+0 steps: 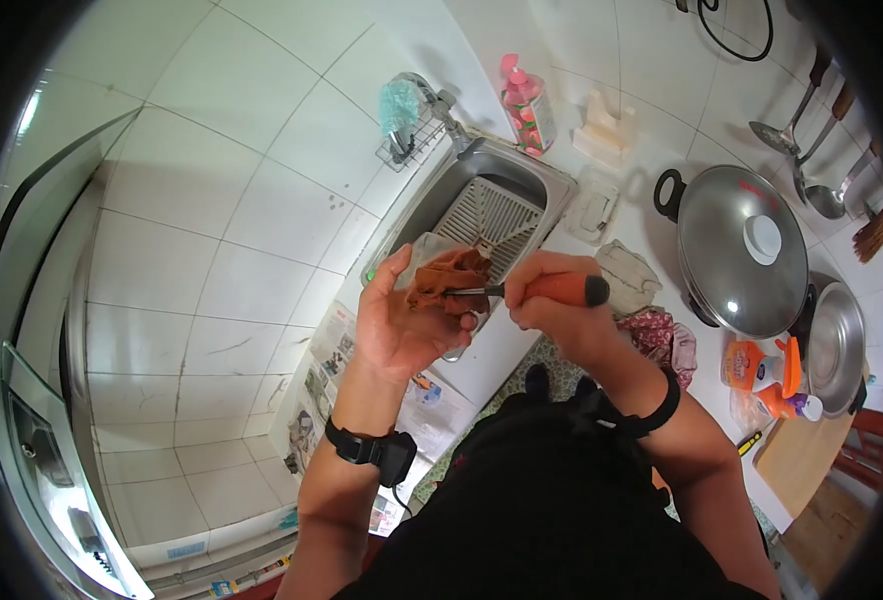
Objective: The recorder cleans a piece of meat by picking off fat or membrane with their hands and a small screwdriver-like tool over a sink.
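My left hand [391, 325] is palm up in front of the sink, its fingers curled around a crumpled brown cloth [446, 275]. Something pale and translucent shows behind the cloth, too unclear to name. Closed around the orange handle of a screwdriver [566, 289] is my right hand [551, 315]; the handle ends in black. Its metal shaft points left, and the tip meets the brown cloth, which hides the very end. Both hands are in the air near the sink's front edge.
Beyond my hands lies a steel sink [558, 190] with a slotted drain tray [481, 215]. A pink pump bottle [528, 105] stands behind it. Rags [626, 275], a lidded wok [741, 250], a spray bottle [761, 365] and a cutting board [801, 455] occupy the right. Newspaper [431, 420] covers the near counter.
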